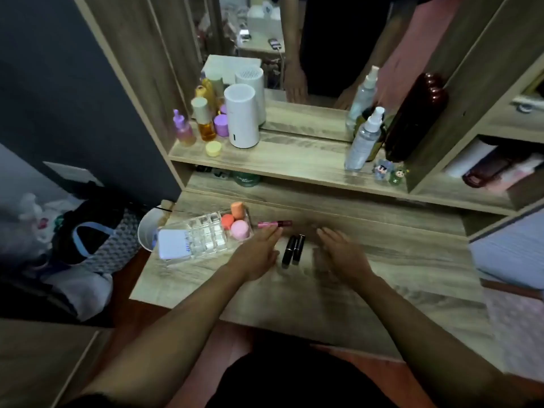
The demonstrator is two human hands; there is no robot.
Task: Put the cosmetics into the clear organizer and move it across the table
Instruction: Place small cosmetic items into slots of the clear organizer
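Currently both my hands, left hand (259, 254) and right hand (343, 254), hover flat-open, empty; I'd pinch the light, slippery lipstick tubes (293, 249) mid-barrel for the rigid clear organizer (206, 234)

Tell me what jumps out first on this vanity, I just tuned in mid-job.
The clear plastic organizer at the left of the wooden tabletop catches the eye, with orange, coral and pink makeup sponges in its right end. Just right of it lie a pink lip tube and two black lipstick tubes, between the open left hand and right hand. On the shelf above stands a tall white cylindrical appliance.
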